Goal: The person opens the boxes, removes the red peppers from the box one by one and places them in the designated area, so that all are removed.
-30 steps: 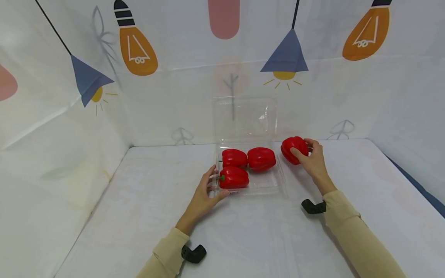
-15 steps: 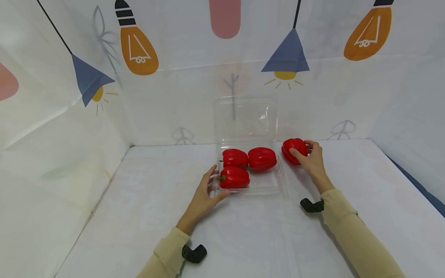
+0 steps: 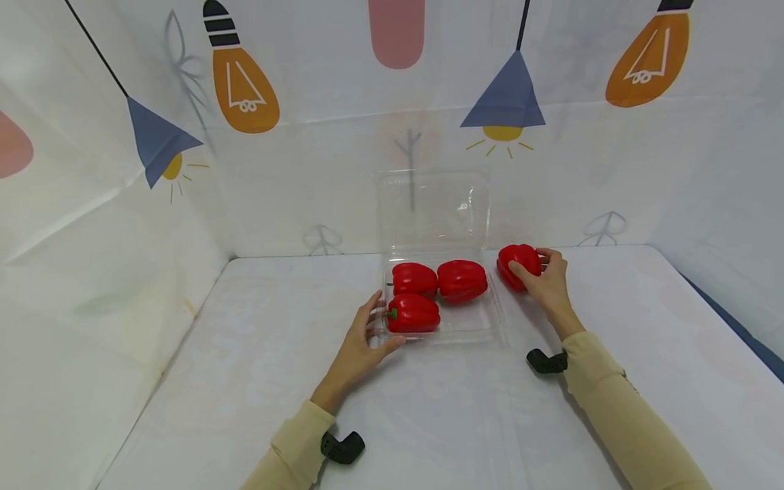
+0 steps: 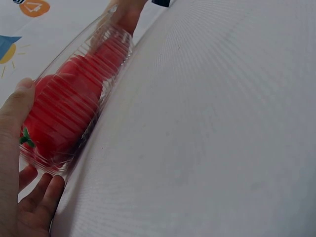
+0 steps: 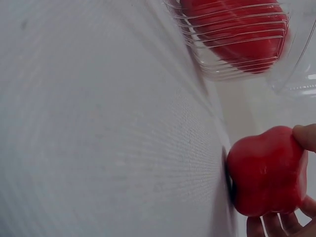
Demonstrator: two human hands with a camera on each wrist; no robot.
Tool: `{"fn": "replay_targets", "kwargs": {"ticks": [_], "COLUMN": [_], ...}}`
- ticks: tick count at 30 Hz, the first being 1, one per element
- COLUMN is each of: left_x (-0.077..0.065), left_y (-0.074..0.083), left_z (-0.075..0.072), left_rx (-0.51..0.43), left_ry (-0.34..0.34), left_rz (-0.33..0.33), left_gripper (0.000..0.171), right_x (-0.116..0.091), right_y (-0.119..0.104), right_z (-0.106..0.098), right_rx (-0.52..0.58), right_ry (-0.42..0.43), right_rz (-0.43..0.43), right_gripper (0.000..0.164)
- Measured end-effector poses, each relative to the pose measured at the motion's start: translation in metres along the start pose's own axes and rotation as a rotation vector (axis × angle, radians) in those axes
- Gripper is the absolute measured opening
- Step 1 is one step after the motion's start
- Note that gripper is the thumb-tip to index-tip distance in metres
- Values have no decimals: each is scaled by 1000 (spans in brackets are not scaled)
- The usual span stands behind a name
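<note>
A clear plastic clamshell box (image 3: 465, 335) stands with its lid raised at the back. Inside are three red bell peppers: one at back left (image 3: 414, 280), one at back right (image 3: 462, 280) and one at front left (image 3: 413, 314) with a green stem. Another red bell pepper (image 3: 518, 267) is to the right of the box, low at the table surface in the right wrist view. My right hand (image 3: 549, 284) grips it from the right, thumb in front. My left hand (image 3: 357, 348) rests at the box's front left corner, thumb along the front and relaxed fingers beside the left wall.
The white-covered table (image 3: 441, 415) meets a printed cloth wall (image 3: 318, 177) close behind the box. The raised lid (image 3: 432, 211) stands in front of that wall. Black wrist pieces (image 3: 343, 448) stick out from both sleeves.
My right hand has lowered slightly with the bell pepper, and the right forearm has shifted a little to the left. The left hand, box and peppers in it have stayed put.
</note>
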State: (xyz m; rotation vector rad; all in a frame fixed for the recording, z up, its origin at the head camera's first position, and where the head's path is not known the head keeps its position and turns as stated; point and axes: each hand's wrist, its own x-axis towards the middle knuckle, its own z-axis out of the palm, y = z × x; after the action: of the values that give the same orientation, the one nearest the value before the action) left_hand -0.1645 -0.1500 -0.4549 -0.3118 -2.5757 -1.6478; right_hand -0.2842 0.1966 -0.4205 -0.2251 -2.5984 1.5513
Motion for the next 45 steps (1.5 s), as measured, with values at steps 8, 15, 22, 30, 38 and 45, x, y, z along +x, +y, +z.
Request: {"fn": "replay_targets", "kwargs": {"ticks": [8,15,22,30,38,45], "left_x": [0,0,0,1,2,2], "left_y": [-1,0,-1,-2,-2,-1], "left_z": [1,1,2,2,1,0], "left_rx": [3,10,4,2,-1,-1], "left_ry": [-3,0,0,-3,0,3], "left_rz": [-8,-4,-6,-6,6,8], "left_gripper": [89,89,89,88,88,88], "right_x": [-1,-1,-1,-1,0,-1], "right_y": [2,4,8,9,8,7], "right_z": [1,2,3,4,3,3], "right_rx": [-3,11,19,29,27,30], "right_ry": [-16,-22,-23,-18,-20,-22], "right_rz": [25,33,41,42,51,40], "right_gripper": [83,84,84,85,86,86]}}
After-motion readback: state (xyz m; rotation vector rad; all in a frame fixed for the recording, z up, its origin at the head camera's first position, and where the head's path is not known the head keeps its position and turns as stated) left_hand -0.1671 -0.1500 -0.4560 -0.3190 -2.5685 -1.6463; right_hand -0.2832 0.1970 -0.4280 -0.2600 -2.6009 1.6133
